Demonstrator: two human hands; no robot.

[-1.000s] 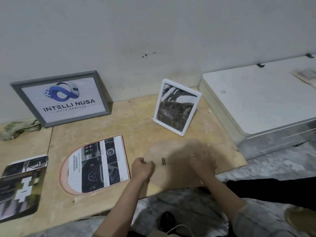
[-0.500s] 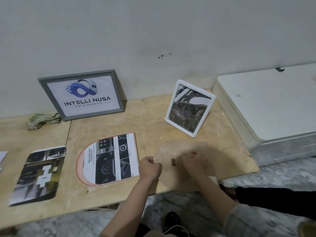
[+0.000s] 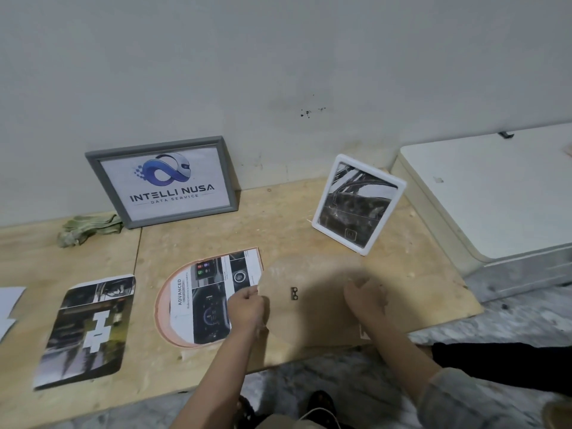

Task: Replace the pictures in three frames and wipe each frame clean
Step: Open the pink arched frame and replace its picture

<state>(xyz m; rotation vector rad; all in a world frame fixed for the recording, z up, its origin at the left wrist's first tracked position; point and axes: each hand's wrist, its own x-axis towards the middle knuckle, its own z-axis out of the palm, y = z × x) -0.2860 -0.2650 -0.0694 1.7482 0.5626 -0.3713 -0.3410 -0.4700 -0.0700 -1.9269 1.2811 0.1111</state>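
Note:
A brown arch-shaped backing board [image 3: 312, 320] with a small black hanger clip lies at the wooden board's front edge. My left hand [image 3: 246, 308] pinches its left edge and my right hand [image 3: 366, 297] grips its right side. Left of it lies an arch-shaped frame [image 3: 162, 308] with a car-interior print [image 3: 213, 300] on it. A grey frame [image 3: 162, 181] with a logo picture leans on the wall. A white frame [image 3: 359, 204] with a dark car picture stands at the back right. A loose dark print [image 3: 88, 331] lies at the left.
A crumpled green cloth [image 3: 89, 229] lies by the wall, left of the grey frame. A white paper corner [image 3: 7, 301] shows at the far left. A white cabinet [image 3: 495, 193] stands to the right. Marble floor and a dark trouser leg [image 3: 501, 360] lie below.
The view has shifted left, so everything sits further right in the picture. Both hands have stayed on the brown backing board, which has turned slightly, its left edge now nearer the arch frame.

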